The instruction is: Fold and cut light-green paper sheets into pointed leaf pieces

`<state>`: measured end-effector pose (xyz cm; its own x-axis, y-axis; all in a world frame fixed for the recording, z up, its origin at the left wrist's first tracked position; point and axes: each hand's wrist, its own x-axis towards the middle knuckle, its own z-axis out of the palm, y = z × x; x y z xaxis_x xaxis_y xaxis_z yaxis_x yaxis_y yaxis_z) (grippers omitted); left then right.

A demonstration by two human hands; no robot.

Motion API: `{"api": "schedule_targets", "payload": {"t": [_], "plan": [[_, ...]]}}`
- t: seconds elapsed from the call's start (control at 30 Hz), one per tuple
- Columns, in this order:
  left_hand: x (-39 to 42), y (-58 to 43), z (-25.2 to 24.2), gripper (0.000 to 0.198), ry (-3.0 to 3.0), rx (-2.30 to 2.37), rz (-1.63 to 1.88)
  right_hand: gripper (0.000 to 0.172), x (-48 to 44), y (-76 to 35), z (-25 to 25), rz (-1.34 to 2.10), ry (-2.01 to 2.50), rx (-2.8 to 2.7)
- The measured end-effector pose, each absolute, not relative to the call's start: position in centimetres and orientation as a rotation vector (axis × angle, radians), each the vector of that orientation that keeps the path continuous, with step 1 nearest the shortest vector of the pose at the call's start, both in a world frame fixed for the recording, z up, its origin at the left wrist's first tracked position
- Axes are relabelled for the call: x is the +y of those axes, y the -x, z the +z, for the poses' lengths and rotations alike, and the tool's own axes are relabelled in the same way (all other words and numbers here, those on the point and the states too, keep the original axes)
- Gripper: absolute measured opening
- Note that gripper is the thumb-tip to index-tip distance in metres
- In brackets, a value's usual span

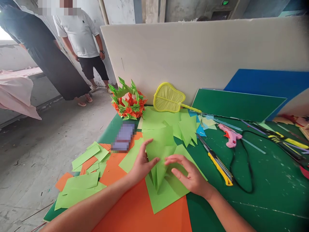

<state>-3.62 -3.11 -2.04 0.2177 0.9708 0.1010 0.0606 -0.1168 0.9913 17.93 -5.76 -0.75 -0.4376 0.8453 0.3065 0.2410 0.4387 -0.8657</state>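
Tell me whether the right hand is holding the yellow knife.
No, the yellow knife lies on the green table, apart from the right hand.

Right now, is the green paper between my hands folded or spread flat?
Folded. The paper shows creases and layered flaps that narrow toward its near end, between your left hand and right hand.
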Motion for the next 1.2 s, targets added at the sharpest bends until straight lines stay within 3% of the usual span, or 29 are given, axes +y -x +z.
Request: {"api": "schedule_targets", "payload": {"t": [0.1, 0.17, 0.3, 0.4, 0.93, 1.2], "plan": [[-3.0, 3.4, -1.8, 0.072, -1.244, 0.893, 1.132, 0.016, -4.9, -18.5, -1.6, 0.878, 1.026, -1.467], [-3.0, 3.2, -1.6, 0.071, -1.225, 0.884, 1.165, 0.027, -4.2, -18.9, -2.0, 0.947, 1.072, -1.258], [-3.2, 2.9, -1.4, 0.073, -1.189, 0.823, 1.136, 0.048, -3.8, -19.1, -1.9, 1.49, 0.93, -1.247], [-3.6, 2.7, -1.5, 0.074, -1.185, 0.753, 1.119, 0.054, -4.2, -18.5, -1.5, 1.66, 0.86, -1.2], [-3.3, 2.7, -1.5, 0.081, -1.101, 1.016, 1.114, 0.078, -4.7, -16.5, -1.7, 1.582, 0.973, -0.871], [-2.7, 2.3, 0.1, 0.076, -0.987, 1.079, 1.073, 0.074, -5.4, -15.4, -0.3, 1.577, 1.025, -0.787]]}}
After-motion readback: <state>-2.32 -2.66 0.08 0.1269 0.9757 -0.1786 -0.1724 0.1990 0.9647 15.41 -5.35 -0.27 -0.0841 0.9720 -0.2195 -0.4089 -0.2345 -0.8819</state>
